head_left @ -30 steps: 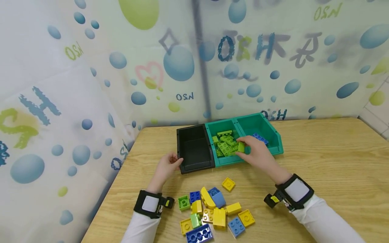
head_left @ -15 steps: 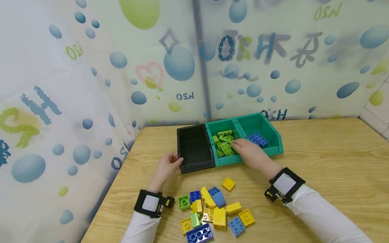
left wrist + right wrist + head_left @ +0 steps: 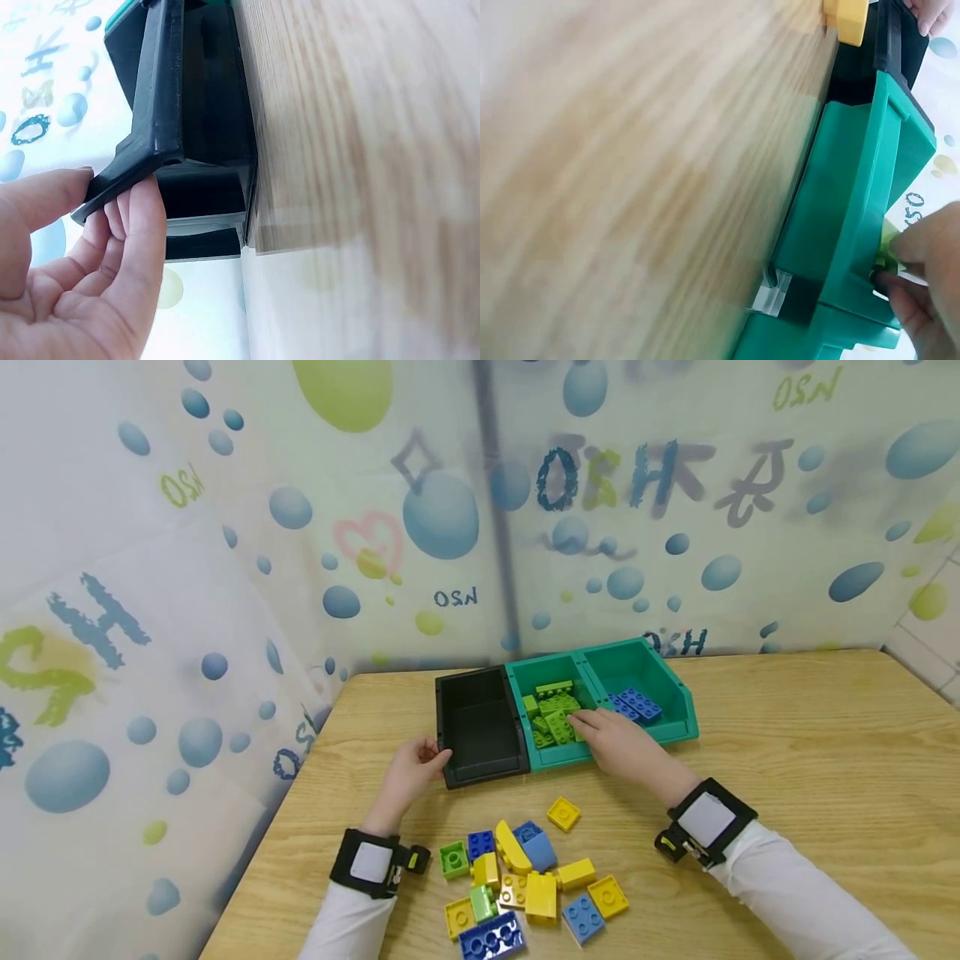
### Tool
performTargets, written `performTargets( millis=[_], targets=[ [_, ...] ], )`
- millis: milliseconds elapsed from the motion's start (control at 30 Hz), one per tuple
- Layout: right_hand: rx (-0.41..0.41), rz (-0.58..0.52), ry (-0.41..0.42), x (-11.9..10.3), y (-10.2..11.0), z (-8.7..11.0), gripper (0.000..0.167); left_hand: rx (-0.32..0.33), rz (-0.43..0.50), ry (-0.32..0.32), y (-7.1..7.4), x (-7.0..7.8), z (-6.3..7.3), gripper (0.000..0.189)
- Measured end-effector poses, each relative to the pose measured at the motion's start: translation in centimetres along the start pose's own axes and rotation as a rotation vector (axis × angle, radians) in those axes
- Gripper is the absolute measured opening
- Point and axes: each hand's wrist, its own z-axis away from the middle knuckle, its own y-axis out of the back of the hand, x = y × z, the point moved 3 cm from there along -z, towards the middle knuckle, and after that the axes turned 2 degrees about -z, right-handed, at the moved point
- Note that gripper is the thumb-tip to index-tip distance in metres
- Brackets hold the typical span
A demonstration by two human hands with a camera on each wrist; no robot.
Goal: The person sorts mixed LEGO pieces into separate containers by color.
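My left hand (image 3: 406, 774) pinches the rim at the left front corner of a black bin (image 3: 483, 768); in the left wrist view the thumb lies over the lip (image 3: 112, 180) and the fingers sit beneath it. My right hand (image 3: 618, 741) reaches over the front wall of the middle teal bin (image 3: 562, 758), which holds several light green building bricks (image 3: 557, 703). In the right wrist view its thumb and fingers pinch a green brick (image 3: 889, 244) just inside the wall. From the head view the hand covers that brick.
To the right, another teal bin (image 3: 678, 727) holds blue bricks (image 3: 637, 703). Nearer on the wooden table (image 3: 810, 760) lies a loose pile of yellow, blue and green bricks (image 3: 542, 897), with one yellow brick (image 3: 563, 814) apart. A patterned wall covering (image 3: 622, 568) stands behind.
My right hand has lowered the green brick from above the middle bin down among the others, shifting slightly left. Blue bricks in the right bin have come into sight. The left hand stays put.
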Motion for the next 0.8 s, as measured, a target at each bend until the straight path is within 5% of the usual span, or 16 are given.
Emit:
performTargets(
  millis=[200,400,600,800],
  targets=[
    [-0.049,0.033,-0.038,-0.2,-0.2,0.4,0.047,0.0,0.01,0.01,0.0,0.0,0.1,0.016],
    [-0.154,-0.146,-0.125,-0.4,-0.2,1.2,0.063,0.002,0.018,0.01,0.0,0.1,0.2,0.016],
    [-0.047,-0.421,-0.163,0.4,-0.3,2.3,0.049,-0.003,0.026,0.009,0.0,0.3,0.2,0.016],
    [0.109,-0.545,-0.193,1.2,0.0,3.4,0.035,0.0,0.027,0.004,0.0,0.2,0.2,0.016]
  ],
)
